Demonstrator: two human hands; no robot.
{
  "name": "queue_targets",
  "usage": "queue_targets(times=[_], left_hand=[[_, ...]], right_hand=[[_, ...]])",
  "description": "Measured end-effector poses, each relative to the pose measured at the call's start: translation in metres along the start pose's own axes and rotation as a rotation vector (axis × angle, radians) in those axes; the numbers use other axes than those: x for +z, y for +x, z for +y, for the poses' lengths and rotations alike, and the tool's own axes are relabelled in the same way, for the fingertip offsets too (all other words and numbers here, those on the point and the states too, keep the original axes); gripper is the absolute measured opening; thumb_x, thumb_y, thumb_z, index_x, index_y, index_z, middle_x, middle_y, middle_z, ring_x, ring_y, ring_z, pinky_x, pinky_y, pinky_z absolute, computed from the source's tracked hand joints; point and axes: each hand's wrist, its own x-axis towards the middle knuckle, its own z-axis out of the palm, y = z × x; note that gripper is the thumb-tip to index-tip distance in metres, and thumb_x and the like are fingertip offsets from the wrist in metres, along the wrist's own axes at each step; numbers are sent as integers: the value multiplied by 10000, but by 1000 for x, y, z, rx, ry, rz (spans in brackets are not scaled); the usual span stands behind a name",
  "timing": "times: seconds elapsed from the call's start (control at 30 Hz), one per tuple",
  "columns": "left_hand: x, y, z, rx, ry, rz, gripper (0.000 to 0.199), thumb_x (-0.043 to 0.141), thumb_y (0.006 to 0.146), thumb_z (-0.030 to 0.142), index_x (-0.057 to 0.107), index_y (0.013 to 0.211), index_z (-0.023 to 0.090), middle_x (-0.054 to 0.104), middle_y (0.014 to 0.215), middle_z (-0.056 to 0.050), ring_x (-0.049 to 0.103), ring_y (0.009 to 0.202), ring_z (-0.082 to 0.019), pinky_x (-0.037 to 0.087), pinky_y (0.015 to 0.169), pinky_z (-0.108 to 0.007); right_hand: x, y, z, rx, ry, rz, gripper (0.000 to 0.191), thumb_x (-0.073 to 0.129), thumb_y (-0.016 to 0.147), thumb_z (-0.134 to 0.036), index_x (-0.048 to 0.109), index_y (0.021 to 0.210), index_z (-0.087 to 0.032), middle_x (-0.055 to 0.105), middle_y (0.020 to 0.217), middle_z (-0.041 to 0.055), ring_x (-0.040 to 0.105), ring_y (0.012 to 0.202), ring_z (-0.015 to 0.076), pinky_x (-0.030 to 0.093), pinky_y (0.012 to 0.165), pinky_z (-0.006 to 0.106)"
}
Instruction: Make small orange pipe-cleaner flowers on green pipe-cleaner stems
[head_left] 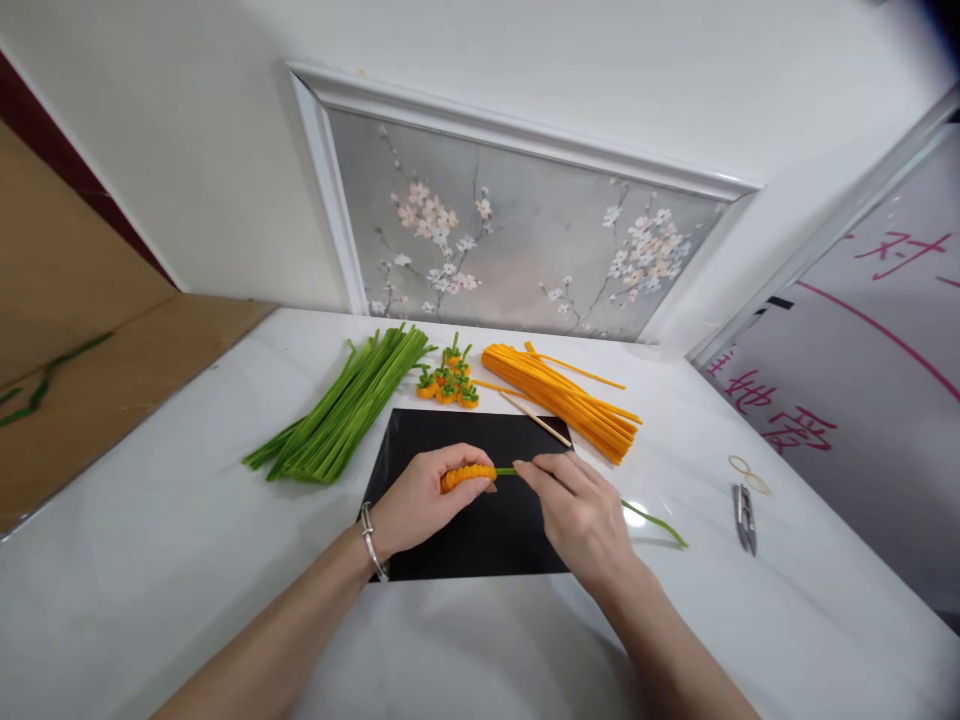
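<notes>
My left hand (431,495), a silver bangle at its wrist, is closed around a coiled orange pipe cleaner (469,476) shaped in ridged rings. Out of the coil's right end runs a green pipe cleaner (507,471), pinched by the fingertips of my right hand (581,510). Beyond the right hand lies a green length (660,523); whether it is the same piece is hidden by the hand. Both hands are over a black mat (480,540). Just behind the mat sits a cluster of small orange shapes with green tops (448,383).
A bundle of green pipe cleaners (352,410) lies at left, and an orange bundle (566,400) at back right. A thin wooden stick (536,418) touches the mat's far edge. Small snips (745,518) and rubber bands (748,473) lie far right. Cardboard (150,370) borders the left.
</notes>
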Motion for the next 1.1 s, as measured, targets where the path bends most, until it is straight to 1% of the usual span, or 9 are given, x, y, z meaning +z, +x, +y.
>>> queue_targets(times=[0.07, 0.17, 0.4, 0.6, 0.73, 0.83, 0.9, 1.03, 1.1], left_hand=[[0, 0, -1, -16, -3, 2, 169, 569, 846, 262, 651, 960, 168, 731, 901, -50, 675, 848, -178, 514, 803, -275], [0, 0, -2, -25, 22, 51, 190, 576, 842, 279, 669, 972, 177, 730, 959, -51, 660, 870, -183, 515, 806, -275], [4, 0, -2, -19, -20, 28, 235, 588, 840, 278, 684, 1030, 178, 748, 987, -56, 675, 903, -191, 522, 837, -277], [10, -1, -3, -19, -13, -111, 237, 570, 848, 262, 698, 1025, 172, 747, 980, -51, 684, 916, -196, 525, 850, -284], [12, -2, -7, -39, -85, -160, 258, 591, 837, 270, 652, 1071, 180, 720, 1041, -56, 671, 977, -203, 524, 877, -307], [8, -2, -11, -43, -109, -100, 408, 687, 748, 228, 568, 1137, 207, 688, 1078, -47, 642, 1041, -202, 506, 910, -315], [5, -1, -13, -37, -80, -32, 455, 726, 699, 222, 553, 1119, 215, 672, 1067, -39, 639, 1015, -197, 505, 896, -312], [1, 2, -14, -18, 36, 62, 222, 658, 757, 271, 616, 962, 196, 662, 931, -16, 628, 833, -168, 513, 768, -277], [0, 3, -14, -8, 85, 93, 162, 618, 790, 281, 638, 922, 188, 666, 892, -11, 616, 808, -165, 502, 746, -267]], right_hand=[[2, -2, 2, 39, 78, 3, 308, 442, 915, -63, 708, 1009, -185, 693, 894, 78, 634, 782, 160, 538, 689, 275], [4, -4, 6, 101, 167, 21, 282, 461, 915, -84, 703, 1017, -184, 684, 912, 85, 640, 812, 169, 555, 702, 288], [5, -3, 4, 72, 188, -5, 288, 450, 914, -85, 700, 1016, -184, 693, 896, 84, 638, 787, 172, 559, 682, 300], [5, -1, 1, 20, 204, -74, 267, 439, 916, -74, 683, 953, -174, 690, 841, 67, 606, 734, 165, 530, 674, 295], [6, -2, -1, -15, 232, -128, 294, 420, 922, -62, 655, 1053, -180, 683, 822, 52, 592, 712, 155, 523, 663, 279], [6, -4, 4, -7, 238, -114, 304, 423, 923, -58, 655, 1070, -187, 696, 878, 62, 610, 755, 160, 534, 682, 283], [6, -4, 8, 22, 234, -94, 280, 434, 927, -77, 661, 1052, -184, 701, 887, 70, 622, 767, 164, 545, 682, 287], [6, -3, 14, 47, 242, -68, 249, 458, 929, -114, 660, 1052, -191, 702, 922, 79, 645, 809, 177, 572, 721, 305], [6, -3, 16, 61, 245, -67, 253, 464, 929, -129, 647, 1091, -196, 692, 984, 89, 653, 877, 188, 579, 773, 321]])
